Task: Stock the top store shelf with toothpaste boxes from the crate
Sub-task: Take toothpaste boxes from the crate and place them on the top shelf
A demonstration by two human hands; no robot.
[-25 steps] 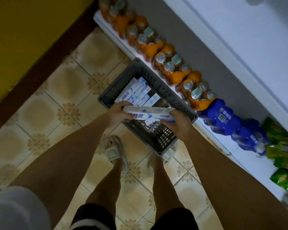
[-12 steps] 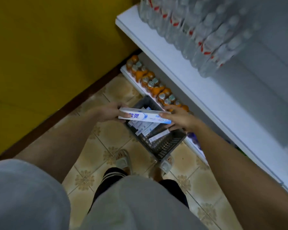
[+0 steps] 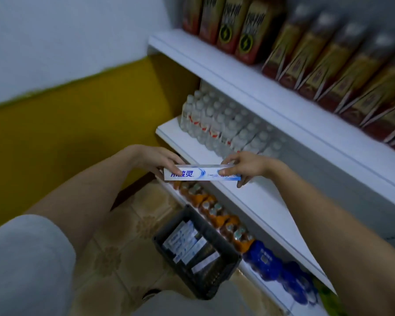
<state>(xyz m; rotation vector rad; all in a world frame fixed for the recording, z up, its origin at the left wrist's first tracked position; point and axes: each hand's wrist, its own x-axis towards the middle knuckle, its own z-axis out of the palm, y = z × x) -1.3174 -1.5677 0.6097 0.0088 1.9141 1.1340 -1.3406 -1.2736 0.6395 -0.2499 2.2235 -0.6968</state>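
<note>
A white and blue toothpaste box [image 3: 202,172] is held level between both hands, in front of the edge of the water-bottle shelf. My left hand [image 3: 158,161] grips its left end and my right hand [image 3: 244,165] pinches its right end. Below, on the tiled floor, the dark plastic crate [image 3: 224,245] holds several more toothpaste boxes [image 3: 184,241]. The highest shelf board in view [image 3: 249,86] carries gold and red drink bottles; any shelf above it lies outside the frame.
Clear water bottles [image 3: 224,124] fill the middle shelf [image 3: 255,197]. Orange drink bottles [image 3: 211,210] and blue packs [image 3: 276,267] line the bottom shelf beside the crate. A yellow and white wall [image 3: 66,124] closes the left side.
Both hands have lifted the toothpaste box from just above the crate up to the height of the water-bottle shelf. My view has tilted upward, bringing the higher shelves into sight.
</note>
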